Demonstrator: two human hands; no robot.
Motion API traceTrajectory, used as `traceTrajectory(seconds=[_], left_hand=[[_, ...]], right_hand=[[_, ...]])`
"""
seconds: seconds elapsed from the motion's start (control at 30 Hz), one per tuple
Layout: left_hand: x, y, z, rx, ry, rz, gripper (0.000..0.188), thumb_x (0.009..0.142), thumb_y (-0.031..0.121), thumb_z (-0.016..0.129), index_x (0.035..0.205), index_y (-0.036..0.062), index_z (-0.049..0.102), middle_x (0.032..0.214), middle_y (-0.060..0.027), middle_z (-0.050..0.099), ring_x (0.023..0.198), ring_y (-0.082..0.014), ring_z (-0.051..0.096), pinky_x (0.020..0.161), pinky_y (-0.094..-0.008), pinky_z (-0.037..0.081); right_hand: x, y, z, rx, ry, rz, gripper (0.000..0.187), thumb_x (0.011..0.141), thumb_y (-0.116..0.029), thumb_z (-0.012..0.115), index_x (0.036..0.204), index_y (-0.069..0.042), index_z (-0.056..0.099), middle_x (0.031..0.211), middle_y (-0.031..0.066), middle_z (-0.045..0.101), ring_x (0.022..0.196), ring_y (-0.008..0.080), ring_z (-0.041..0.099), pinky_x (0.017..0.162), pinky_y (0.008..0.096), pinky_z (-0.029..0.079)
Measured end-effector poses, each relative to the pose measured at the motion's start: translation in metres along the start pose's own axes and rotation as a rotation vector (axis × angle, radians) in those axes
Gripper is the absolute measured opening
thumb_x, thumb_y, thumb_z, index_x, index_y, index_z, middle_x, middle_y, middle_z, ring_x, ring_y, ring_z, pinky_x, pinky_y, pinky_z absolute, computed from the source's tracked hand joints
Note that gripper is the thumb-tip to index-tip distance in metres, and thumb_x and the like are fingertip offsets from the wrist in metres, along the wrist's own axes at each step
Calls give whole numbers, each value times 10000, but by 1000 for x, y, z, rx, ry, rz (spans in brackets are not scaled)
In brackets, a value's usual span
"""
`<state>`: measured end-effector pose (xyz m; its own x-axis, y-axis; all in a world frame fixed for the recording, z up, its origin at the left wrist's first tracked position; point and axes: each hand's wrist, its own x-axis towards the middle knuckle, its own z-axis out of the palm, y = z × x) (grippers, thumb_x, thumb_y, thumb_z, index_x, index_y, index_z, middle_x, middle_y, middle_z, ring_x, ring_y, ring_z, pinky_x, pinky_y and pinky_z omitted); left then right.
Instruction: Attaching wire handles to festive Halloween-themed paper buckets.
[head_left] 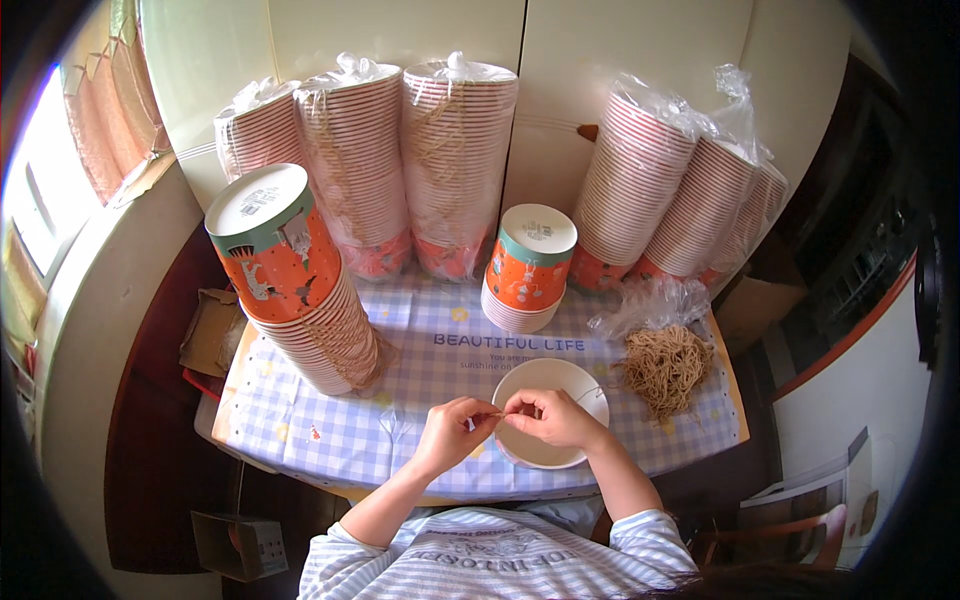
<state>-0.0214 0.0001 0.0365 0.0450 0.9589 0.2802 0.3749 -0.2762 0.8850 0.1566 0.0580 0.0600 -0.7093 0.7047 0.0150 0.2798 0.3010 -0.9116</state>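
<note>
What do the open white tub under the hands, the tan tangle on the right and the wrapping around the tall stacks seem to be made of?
Open white tub: likely paperboard, smooth inside with a rounded rim, though plastic is possible. Tan tangle: probably twine or paper cord, matte, judging by its looped strands. Wrapping: apparently glossy plastic film, clear with crinkled highlights and bunched tops.

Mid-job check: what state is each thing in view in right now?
White bowl: upright, open side up.
Left hand: fingertips pinched together, apparently on a thin strand.
Right hand: pinched beside the left, above the bowl.
Tan string: loose, tangled heap.
Clear plastic: crumpled.
Left cup stack: nested, upside down.
Middle cup stack: nested, upside down.
Back cup stacks: nested, bagged.
</note>
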Motion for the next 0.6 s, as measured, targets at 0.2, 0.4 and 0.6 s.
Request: traceTrajectory(seconds=[0.2, 0.4, 0.6], left_hand=[[0, -4, 0, -74, 72, -21, 109, 728, 44, 638, 836, 41, 626, 717, -55, 606, 540, -100, 523, 508, -226, 436], [-1, -10, 4, -157, 113, -49, 79, 745, 27, 620, 823, 30, 603, 729, -26, 610, 571, -49, 513, 510, -193, 418], [-3, -21, 9, -352, 75, -116, 70, 769, 8, 607, 833, 12, 580, 788, -20, 617, 666, -42, 540, 589, -179, 429]], right_hand=[[0, -1, 1, -12, 4, -41, 89, 800, -67, 590, 865, -8, 577, 754, 18, 595, 701, 64, 536, 618, 223, 437], [0, 0, 2, -14, 35, -54, 130, 805, -123, 589, 870, -10, 585, 734, 58, 613, 692, 112, 587, 626, 261, 460], [2, 8, 4, 234, 76, 31, 150, 837, -95, 553, 955, -4, 566, 763, -9, 593, 705, 46, 523, 621, 187, 425]])
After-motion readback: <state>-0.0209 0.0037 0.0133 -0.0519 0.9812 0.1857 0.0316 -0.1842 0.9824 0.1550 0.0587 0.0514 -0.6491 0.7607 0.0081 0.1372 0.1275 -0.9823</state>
